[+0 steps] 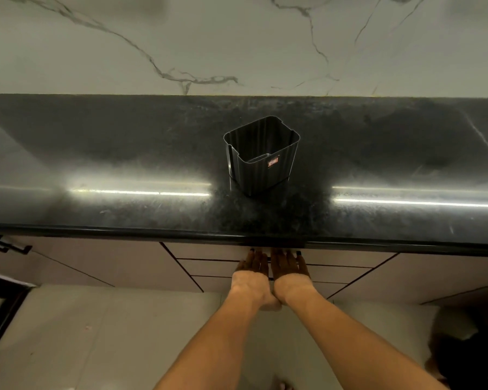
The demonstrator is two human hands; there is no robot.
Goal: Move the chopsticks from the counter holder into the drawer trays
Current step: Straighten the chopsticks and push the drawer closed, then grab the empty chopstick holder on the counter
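Chopsticks are out of sight. Left hand (251,266) lies flat, fingers straight. The holder (261,156) above looks empty. Right hand (289,267) lies flat alongside, both pressing the closed drawer front (344,258) under the table (392,178). Task seems finished.

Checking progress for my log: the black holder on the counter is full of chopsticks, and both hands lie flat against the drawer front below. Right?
Not quite. The head view shows the black holder on the counter empty, not full. The left hand and right hand do lie flat against the drawer front below.
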